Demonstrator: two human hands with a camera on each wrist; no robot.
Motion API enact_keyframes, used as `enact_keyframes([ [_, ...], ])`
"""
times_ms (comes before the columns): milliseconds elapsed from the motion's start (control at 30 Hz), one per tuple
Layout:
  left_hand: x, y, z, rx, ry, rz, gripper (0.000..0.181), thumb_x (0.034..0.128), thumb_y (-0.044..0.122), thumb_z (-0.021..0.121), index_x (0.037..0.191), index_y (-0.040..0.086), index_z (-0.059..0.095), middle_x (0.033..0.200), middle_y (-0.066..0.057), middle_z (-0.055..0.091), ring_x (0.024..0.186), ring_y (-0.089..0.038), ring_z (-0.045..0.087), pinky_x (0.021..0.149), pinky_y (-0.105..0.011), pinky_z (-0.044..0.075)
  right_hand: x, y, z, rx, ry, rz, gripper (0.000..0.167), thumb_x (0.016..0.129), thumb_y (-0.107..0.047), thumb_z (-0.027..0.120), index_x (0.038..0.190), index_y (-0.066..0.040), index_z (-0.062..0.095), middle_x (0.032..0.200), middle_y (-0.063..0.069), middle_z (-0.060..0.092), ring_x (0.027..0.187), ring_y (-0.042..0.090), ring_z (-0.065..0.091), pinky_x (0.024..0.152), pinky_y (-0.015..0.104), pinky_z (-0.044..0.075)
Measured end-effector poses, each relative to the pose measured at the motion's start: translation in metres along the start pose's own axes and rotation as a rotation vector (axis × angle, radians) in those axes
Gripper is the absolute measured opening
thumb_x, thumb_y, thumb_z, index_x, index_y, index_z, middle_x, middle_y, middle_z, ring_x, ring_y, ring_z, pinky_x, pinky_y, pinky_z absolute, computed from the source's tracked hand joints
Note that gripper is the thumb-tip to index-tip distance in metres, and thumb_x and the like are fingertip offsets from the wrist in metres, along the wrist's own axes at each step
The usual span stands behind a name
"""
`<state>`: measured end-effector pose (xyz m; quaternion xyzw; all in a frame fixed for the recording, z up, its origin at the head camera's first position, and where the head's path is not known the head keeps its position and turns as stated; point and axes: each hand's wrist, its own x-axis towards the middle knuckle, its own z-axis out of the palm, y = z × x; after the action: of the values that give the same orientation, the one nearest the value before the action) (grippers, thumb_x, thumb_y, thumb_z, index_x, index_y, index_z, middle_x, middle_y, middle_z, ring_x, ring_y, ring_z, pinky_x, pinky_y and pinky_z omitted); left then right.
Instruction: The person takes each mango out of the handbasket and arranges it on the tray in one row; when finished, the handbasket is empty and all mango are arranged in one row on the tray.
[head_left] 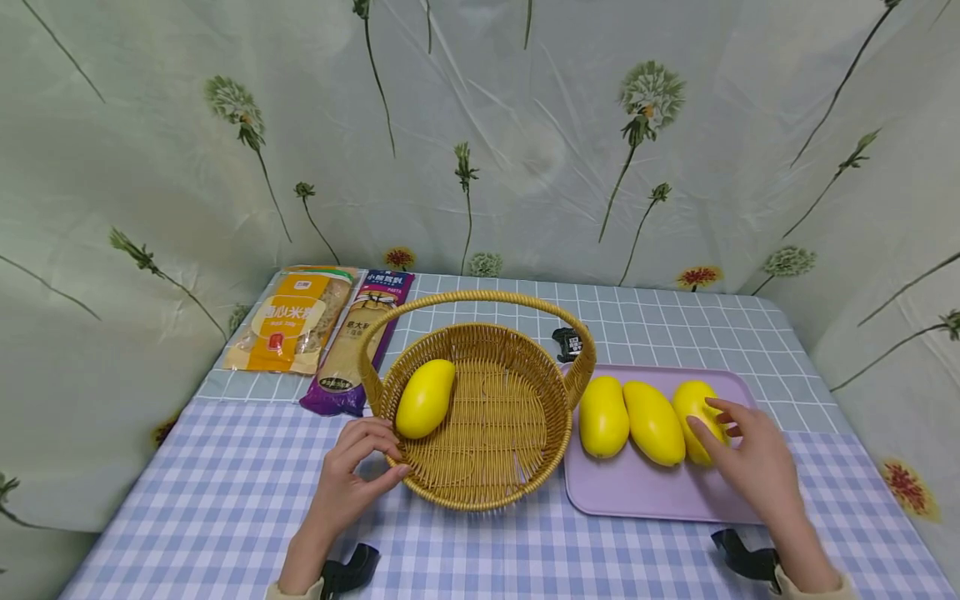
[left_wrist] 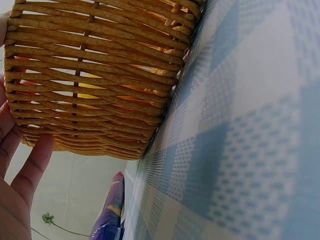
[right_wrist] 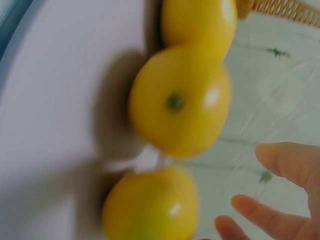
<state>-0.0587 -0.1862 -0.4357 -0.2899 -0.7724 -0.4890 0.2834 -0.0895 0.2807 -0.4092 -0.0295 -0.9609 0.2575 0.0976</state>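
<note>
A round wicker basket (head_left: 480, 498) with a tall arched handle stands mid-table, and one yellow mango (head_left: 425, 400) lies inside at its left. My left hand (head_left: 352, 475) grips the near-left rim; the left wrist view shows its fingers (left_wrist: 34, 167) against the woven side. On the lilac tray (head_left: 637, 497) right of the basket lie three mangoes: one on the left (head_left: 603, 417), one in the middle (head_left: 654, 423) and one on the right (head_left: 697, 417). My right hand (head_left: 761, 462) hovers over the rightmost mango, thumb and fingers spread; in the right wrist view they stand apart from the fruit.
Left of the basket lie an orange-and-clear food packet (head_left: 288, 325) and a purple pasta packet (head_left: 358, 342). Behind the tray is a small black item (head_left: 568, 343). A checked cloth (head_left: 195, 500) covers the table, and a flowered curtain (head_left: 525, 167) hangs at the back.
</note>
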Motion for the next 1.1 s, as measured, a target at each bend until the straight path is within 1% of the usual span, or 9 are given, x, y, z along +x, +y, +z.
enact_keyframes([
  [133,0.0,0.0,0.0,0.003,-0.001,-0.004,0.022,0.0676,0.002,0.082,0.078,0.007,0.063,0.092,-0.005,0.062,0.093,-0.036,0.053,0.097,-0.027,0.038,-0.006,-0.02,0.002,0.056,0.1,-0.099,0.038,0.086,-0.025,0.071,0.113,0.001,0.064,0.095,0.018,0.061,0.083,0.031,0.056,0.065,0.039,0.045],
  [267,0.0,0.001,0.0,0.004,-0.003,-0.006,0.022,0.068,0.003,0.082,0.077,0.007,0.062,0.092,-0.006,0.062,0.093,-0.035,0.053,0.097,-0.027,0.038,-0.011,-0.039,0.006,0.113,0.206,-0.213,0.026,0.083,-0.015,0.074,0.106,-0.004,0.068,0.09,0.01,0.064,0.076,0.025,0.058,0.065,0.024,0.045],
  [367,0.0,0.001,0.0,0.005,-0.003,-0.007,0.021,0.0699,0.005,0.082,0.077,0.007,0.062,0.091,-0.005,0.062,0.093,-0.035,0.053,0.097,-0.027,0.037,-0.013,-0.054,0.009,0.16,0.242,-0.282,0.022,0.081,-0.011,0.075,0.102,-0.006,0.07,0.086,0.004,0.064,0.073,0.02,0.057,0.064,0.016,0.042],
  [500,0.0,0.001,0.0,0.002,0.0,-0.004,0.02,0.0713,0.007,0.082,0.077,0.007,0.062,0.091,-0.005,0.062,0.093,-0.036,0.053,0.097,-0.028,0.037,-0.013,-0.074,0.013,0.238,0.263,-0.391,0.022,0.077,-0.004,0.077,0.098,-0.008,0.072,0.084,-0.001,0.065,0.07,0.015,0.057,0.063,0.013,0.042],
  [567,0.001,0.001,-0.001,0.002,-0.002,-0.004,0.021,0.0701,0.005,0.082,0.077,0.007,0.062,0.091,-0.005,0.062,0.093,-0.036,0.053,0.097,-0.027,0.037,-0.012,-0.085,0.015,0.288,0.259,-0.45,0.024,0.075,-0.001,0.077,0.098,-0.009,0.072,0.084,-0.003,0.065,0.07,0.013,0.057,0.062,0.015,0.044],
  [667,0.001,0.002,-0.001,0.006,-0.004,-0.004,0.023,0.0666,0.001,0.082,0.077,0.007,0.062,0.091,-0.005,0.062,0.093,-0.036,0.053,0.097,-0.027,0.038,-0.011,-0.101,0.019,0.36,0.228,-0.528,0.026,0.074,0.001,0.077,0.098,-0.01,0.072,0.085,-0.005,0.065,0.072,0.01,0.056,0.059,0.018,0.046],
  [833,0.0,0.002,-0.001,0.006,-0.003,-0.005,0.025,0.0645,-0.002,0.082,0.077,0.007,0.062,0.091,-0.005,0.062,0.092,-0.037,0.053,0.097,-0.027,0.038,-0.007,-0.13,0.027,0.436,0.159,-0.632,0.021,0.078,-0.004,0.075,0.097,-0.012,0.072,0.085,-0.009,0.064,0.074,0.006,0.056,0.058,0.019,0.046],
  [967,0.0,0.0,-0.001,0.001,-0.005,-0.004,0.024,0.0668,0.001,0.082,0.078,0.007,0.062,0.091,-0.005,0.062,0.093,-0.036,0.053,0.097,-0.027,0.037,-0.003,-0.154,0.036,0.466,0.109,-0.728,0.013,0.084,-0.012,0.071,0.097,-0.012,0.071,0.085,-0.009,0.063,0.072,0.01,0.057,0.062,0.018,0.046],
  [1100,0.0,0.0,0.0,-0.002,-0.005,0.0,0.023,0.0677,0.001,0.082,0.078,0.007,0.062,0.091,-0.005,0.062,0.093,-0.036,0.053,0.097,-0.028,0.037,0.002,-0.175,0.045,0.444,0.055,-0.771,0.012,0.087,-0.02,0.068,0.097,-0.013,0.071,0.088,-0.009,0.065,0.072,0.01,0.058,0.062,0.021,0.049],
])
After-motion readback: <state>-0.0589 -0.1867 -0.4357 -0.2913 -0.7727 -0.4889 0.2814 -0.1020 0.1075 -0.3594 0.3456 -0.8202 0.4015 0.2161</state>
